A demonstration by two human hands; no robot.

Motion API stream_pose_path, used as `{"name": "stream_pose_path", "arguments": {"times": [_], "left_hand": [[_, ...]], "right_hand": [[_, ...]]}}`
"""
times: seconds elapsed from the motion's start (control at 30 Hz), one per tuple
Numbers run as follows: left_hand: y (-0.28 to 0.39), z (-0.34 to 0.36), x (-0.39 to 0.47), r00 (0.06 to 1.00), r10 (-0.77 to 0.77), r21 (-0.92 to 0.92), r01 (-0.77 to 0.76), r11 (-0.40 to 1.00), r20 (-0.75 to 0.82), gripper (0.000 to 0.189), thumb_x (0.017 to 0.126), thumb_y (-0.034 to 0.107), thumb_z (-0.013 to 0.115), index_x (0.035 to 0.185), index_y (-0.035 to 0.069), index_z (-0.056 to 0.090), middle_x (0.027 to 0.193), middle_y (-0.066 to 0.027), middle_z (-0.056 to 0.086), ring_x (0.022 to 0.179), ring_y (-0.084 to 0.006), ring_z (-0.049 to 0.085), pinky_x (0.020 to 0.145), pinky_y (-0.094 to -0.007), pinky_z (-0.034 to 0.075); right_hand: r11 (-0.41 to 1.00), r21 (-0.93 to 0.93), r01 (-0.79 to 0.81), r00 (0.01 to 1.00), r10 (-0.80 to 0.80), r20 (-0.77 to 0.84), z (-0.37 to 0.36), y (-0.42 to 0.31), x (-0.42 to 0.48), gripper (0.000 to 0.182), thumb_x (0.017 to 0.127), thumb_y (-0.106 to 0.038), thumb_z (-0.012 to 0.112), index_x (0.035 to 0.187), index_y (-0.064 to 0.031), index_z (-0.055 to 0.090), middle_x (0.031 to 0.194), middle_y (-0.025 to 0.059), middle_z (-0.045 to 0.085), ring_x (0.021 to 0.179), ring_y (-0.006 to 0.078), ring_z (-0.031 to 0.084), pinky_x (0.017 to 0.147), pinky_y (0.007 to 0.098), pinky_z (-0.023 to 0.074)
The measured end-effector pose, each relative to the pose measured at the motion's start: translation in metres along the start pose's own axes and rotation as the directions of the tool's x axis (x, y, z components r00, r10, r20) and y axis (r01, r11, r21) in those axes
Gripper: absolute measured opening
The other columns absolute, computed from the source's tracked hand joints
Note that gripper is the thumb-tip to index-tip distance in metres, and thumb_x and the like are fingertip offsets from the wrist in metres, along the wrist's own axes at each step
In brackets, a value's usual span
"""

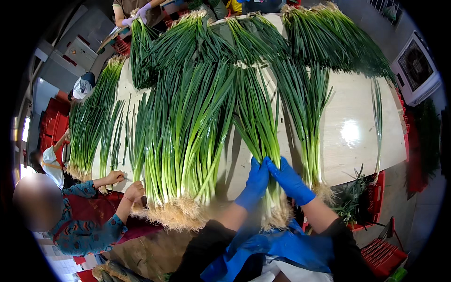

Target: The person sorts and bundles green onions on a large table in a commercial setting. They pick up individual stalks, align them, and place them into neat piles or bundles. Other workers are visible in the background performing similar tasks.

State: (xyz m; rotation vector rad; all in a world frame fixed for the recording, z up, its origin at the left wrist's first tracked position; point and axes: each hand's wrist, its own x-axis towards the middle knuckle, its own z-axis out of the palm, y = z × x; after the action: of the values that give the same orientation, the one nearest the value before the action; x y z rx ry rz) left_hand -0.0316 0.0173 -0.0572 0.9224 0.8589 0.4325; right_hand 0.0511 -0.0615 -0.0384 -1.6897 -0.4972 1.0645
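Both my hands wear blue gloves and close around one bunch of green onions [259, 116] just above its white stems. My left hand [256, 178] grips it from the left, and my right hand [290, 179] wraps it from the right. The bunch's pale roots hang toward my blue apron [278, 243], and its green leaves lie away from me on the table. To the right lies a smaller bunch of green onions [312, 144], roots over the near edge. On the left a broad pile of green onions [186, 141] lies with roots toward me.
The pale table [352, 141] bears more onion piles [327, 38] along its far side. A co-worker [95, 211] stands at left, hands at the edge; another person's gloved hands [141, 14] hold a bunch opposite. Trimmings fill a red crate [375, 201] at right, below an air cooler [417, 68].
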Motion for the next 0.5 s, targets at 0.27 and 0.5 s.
{"name": "stream_pose_path", "arguments": {"times": [0.27,0.5], "left_hand": [[0.185,0.096,-0.048,0.872,0.369,-0.088,-0.361,0.928,0.322,0.046,0.095,0.013,0.048,0.137,0.005,0.031,0.127,-0.0094,0.048,0.111,-0.0158,0.049,0.094,-0.0274,0.04],[0.164,0.082,-0.028,0.883,0.331,-0.119,-0.309,0.944,0.331,0.042,0.092,0.016,0.055,0.13,0.003,0.042,0.115,-0.0058,0.056,0.1,-0.0118,0.053,0.087,-0.025,0.043]], "right_hand": [[0.88,0.195,0.433,0.894,-0.446,0.031,-0.059,-0.192,-0.06,0.063,0.085,-0.019,0.066,0.134,0.0033,0.033,0.123,0.0151,0.052,0.11,0.0189,0.051,0.094,0.0302,0.0406],[0.843,-0.082,0.531,0.83,-0.537,-0.149,-0.056,-0.145,-0.03,0.072,0.084,-0.026,0.067,0.136,0.0044,0.027,0.127,0.0185,0.048,0.115,0.0239,0.049,0.098,0.0335,0.0374]]}}
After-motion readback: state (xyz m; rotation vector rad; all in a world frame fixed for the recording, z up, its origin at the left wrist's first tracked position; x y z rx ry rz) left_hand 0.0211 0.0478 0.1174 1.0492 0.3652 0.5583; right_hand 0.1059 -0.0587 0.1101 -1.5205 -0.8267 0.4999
